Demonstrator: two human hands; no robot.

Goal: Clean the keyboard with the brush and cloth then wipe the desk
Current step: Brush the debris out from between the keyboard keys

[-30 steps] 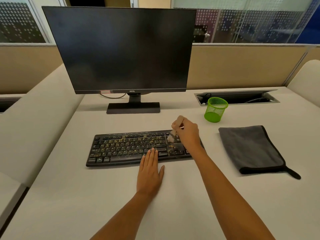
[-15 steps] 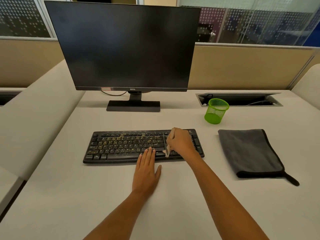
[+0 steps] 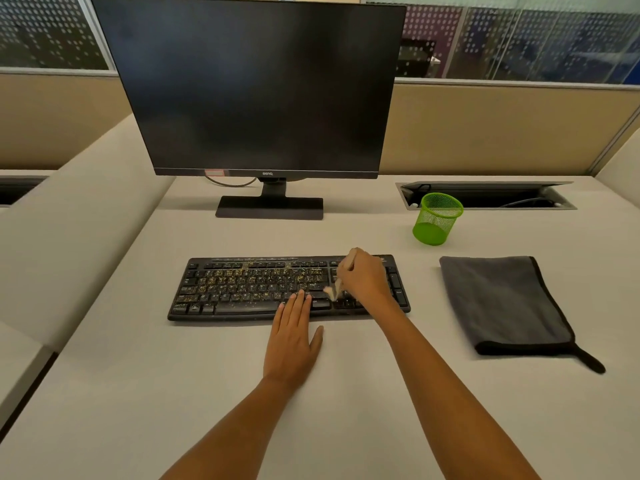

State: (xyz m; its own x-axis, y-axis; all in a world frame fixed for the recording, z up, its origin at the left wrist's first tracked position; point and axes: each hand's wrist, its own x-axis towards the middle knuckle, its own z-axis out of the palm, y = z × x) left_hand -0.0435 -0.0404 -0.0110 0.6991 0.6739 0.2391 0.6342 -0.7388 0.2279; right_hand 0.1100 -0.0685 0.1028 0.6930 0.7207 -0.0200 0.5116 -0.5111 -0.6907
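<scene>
Beige desk point(image 3: 346, 410) (office partitions point(image 3: 485, 129) behind).

My left hand point(image 3: 292, 344) lies flat, palm down, fingers straight and together pointing to 12 o'clock, thumb spread toward 2 o'clock. Its bare forearm comes in from 7 o'clock. My right hand point(image 3: 363, 277) sits at its 1 o'clock, knuckles up, fingers curled round a brush point(image 3: 333, 292). That forearm runs back toward 5 o'clock.

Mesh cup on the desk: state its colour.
The mesh cup is bright green; see head view.
</scene>
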